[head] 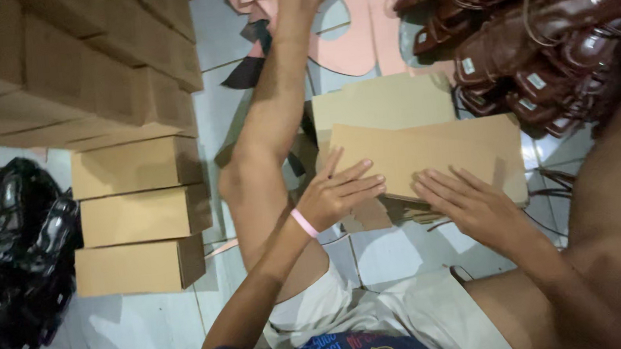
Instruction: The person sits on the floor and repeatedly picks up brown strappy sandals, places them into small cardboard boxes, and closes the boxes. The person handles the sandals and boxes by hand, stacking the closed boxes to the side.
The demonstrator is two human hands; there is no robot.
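Both hands, left hand (338, 191) and right hand (463, 202), press spread fingers on flat cardboard (428, 153) over white floor tiles (137, 332), beside stacked closed boxes (138, 216).

The top edge cuts off the box stack (68, 61) and brown shoes (538, 35); the left edge crops the black shoes (11, 260).

Stacked brown boxes (138, 216), black shoes (15, 260), maroon sandals (538, 35) around.
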